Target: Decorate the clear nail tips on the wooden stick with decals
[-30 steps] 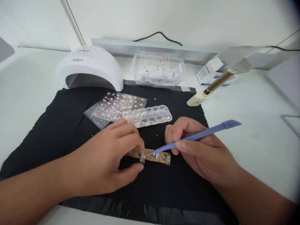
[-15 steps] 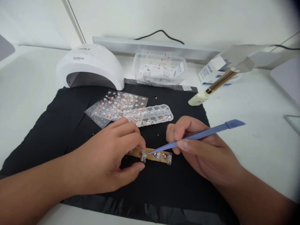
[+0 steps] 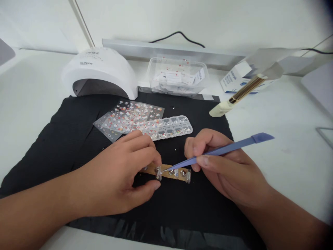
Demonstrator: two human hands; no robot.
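On the black mat lies a tan strip (image 3: 169, 175) carrying several clear, decorated false nails. My left hand (image 3: 130, 173) curves over the strip's left part, with index finger and thumb at the two ends of one upright false nail (image 3: 158, 173). My right hand (image 3: 221, 163) grips blue-purple tweezers (image 3: 226, 150) between thumb and fingers. Their thin metal tip meets, or nearly meets, a small whitish spot on that nail; contact is too small to tell. Other decorated nails sit farther right on the strip. Its left end is hidden under my left hand.
Behind my hands are a clear compartment case (image 3: 179, 126) of small gems and sticker sheets (image 3: 125, 116). A white nail lamp (image 3: 104, 69), a clear plastic box (image 3: 179, 88) and a white carton (image 3: 235, 78) stand at the back. A cream-and-gold bottle (image 3: 221, 108) is at right.
Both hands hold nearly the same pose. The tweezers' tip stays at the same false nail, and the view has shifted very slightly.
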